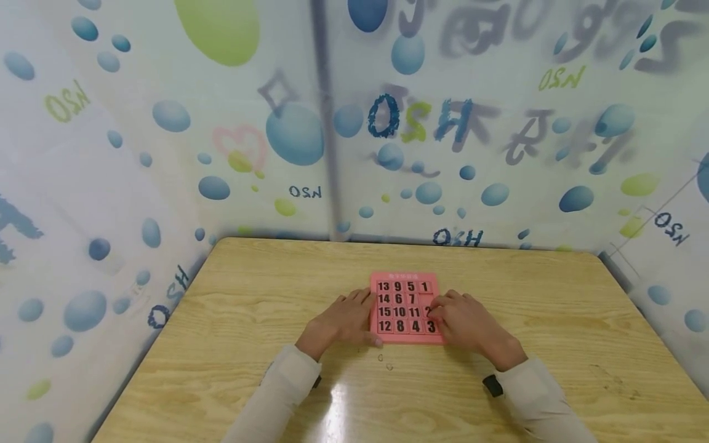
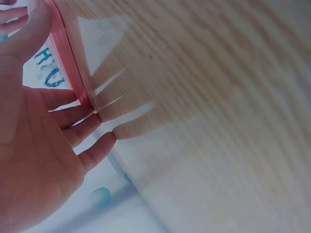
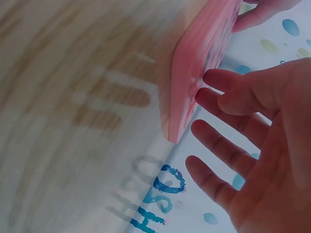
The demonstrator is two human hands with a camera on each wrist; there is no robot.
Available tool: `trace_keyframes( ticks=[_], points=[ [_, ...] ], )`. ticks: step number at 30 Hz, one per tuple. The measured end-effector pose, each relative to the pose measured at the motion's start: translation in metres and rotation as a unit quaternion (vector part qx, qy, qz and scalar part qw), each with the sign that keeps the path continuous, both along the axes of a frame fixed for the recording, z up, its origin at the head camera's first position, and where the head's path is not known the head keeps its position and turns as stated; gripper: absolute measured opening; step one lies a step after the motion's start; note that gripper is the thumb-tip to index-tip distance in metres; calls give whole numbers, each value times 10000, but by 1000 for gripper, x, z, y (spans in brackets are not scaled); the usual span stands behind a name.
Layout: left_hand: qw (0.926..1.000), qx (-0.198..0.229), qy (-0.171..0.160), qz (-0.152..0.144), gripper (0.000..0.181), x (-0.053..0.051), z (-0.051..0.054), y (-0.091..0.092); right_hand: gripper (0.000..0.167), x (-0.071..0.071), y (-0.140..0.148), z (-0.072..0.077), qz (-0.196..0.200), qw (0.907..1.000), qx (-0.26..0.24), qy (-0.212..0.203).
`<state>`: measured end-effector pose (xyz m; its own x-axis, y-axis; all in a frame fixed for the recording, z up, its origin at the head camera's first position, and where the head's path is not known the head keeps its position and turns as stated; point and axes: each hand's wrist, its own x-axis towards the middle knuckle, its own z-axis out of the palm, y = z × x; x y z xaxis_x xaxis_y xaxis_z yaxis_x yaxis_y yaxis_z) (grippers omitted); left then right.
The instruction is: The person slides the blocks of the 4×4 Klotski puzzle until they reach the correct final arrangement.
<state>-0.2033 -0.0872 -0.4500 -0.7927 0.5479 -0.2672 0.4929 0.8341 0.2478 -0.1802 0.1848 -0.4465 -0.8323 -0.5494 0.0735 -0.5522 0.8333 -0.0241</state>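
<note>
A pink sliding number puzzle (image 1: 407, 338) lies flat on the wooden table, its several tiles marked with black numbers. The gap among the tiles shows at the right end of the second row, under the 1 tile (image 1: 424, 287). Along the puzzle's left edge rests my left hand (image 1: 348, 319), its thumb at the near left corner; the left wrist view shows fairly straight fingers (image 2: 99, 151) with tips on the tabletop. My right hand (image 1: 464, 320) reaches over the right edge, fingertips at the 2 tile (image 1: 428, 312), partly covering it. In the right wrist view its fingers are loosely bent.
The wooden table (image 1: 249, 277) extends around the puzzle on all sides. Behind it and at both sides hang pale curtains (image 1: 498, 154) printed with blue and green drops and H2O lettering.
</note>
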Motion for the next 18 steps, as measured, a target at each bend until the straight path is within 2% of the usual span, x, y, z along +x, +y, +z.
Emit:
trace_keyframes(
  ticks=[18],
  points=[
    [10000, -3, 7, -9, 105, 0, 2, -1, 19, -3, 1, -8, -76, 9999, -127, 33]
  ],
)
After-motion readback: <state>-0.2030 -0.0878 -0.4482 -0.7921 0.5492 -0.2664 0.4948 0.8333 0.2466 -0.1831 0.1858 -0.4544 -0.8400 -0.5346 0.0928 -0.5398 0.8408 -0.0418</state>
